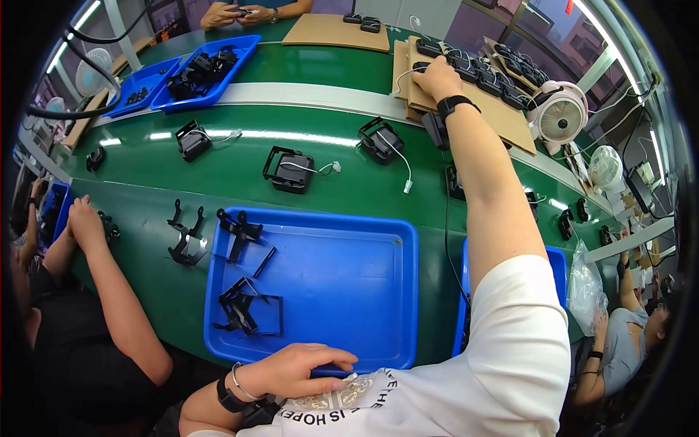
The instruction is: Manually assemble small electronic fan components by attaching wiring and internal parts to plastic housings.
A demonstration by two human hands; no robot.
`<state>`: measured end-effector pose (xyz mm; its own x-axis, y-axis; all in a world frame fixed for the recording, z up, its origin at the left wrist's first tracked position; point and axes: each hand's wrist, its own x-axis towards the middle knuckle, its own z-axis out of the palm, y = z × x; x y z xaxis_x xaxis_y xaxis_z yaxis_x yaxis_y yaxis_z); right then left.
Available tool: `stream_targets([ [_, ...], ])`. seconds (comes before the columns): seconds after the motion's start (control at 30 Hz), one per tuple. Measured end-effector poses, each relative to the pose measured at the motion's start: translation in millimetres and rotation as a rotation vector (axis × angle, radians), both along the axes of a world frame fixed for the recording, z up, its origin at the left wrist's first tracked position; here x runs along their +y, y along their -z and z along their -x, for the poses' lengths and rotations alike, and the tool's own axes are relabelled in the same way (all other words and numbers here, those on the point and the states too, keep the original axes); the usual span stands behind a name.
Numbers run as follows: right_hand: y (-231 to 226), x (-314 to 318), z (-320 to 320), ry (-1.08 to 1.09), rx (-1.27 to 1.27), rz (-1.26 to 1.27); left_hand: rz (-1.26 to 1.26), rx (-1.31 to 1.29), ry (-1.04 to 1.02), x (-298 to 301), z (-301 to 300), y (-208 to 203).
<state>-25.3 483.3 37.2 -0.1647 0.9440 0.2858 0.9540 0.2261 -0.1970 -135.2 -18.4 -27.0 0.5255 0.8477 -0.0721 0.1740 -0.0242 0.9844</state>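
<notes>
My right hand (pixel 438 79) reaches far over the green bench to a stack of cardboard sheets (pixel 502 116). Its fingers close on a small black boxy unit (pixel 420 66) with a white cable, mostly hidden by the hand. Other such black units (pixel 486 78) lie in a row on the same cardboard. Fingers stretched and empty, my left hand (pixel 302 366) rests by the near edge of a blue tray (pixel 335 284). On the tray's left side lie several black metal brackets (pixel 244 306). Another bracket (pixel 188 237) lies on the bench just left of it.
Black units with brackets and white cables (pixel 291 171) lie across the bench (pixel 240 156). Blue bins of black parts (pixel 204 73) stand far left. A pink-and-white fan (pixel 561 116) is beside the cardboard. Co-workers' hands (pixel 87 222) are at left, far side and right.
</notes>
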Motion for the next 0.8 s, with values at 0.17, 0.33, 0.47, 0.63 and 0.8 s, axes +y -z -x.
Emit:
stream_targets([
  [0.17, -25.2, -69.8, -14.9, -0.247, 0.016, -0.102, 0.058, -0.107, -0.172, -13.5, -5.3, -5.0],
  [0.33, -47.3, -233.6, -22.5, -0.683, 0.136, 0.002, 0.171, -0.447, -0.349, -18.7, -21.2, 2.5],
  [0.47, -47.6, -363.6, -38.3, -0.936, 0.051, -0.024, 0.185, -0.836, -0.485, -21.5, -34.2, -2.1],
  [0.63, -15.2, -448.3, -58.4, -1.061, 0.087, 0.006, -0.215, -0.644, -0.481, -43.2, -45.0, 15.1],
  [0.8, 26.4, -488.2, -63.2, -1.104, 0.196, -0.077, 0.068, -0.955, -0.539, -76.5, -43.6, 31.1],
])
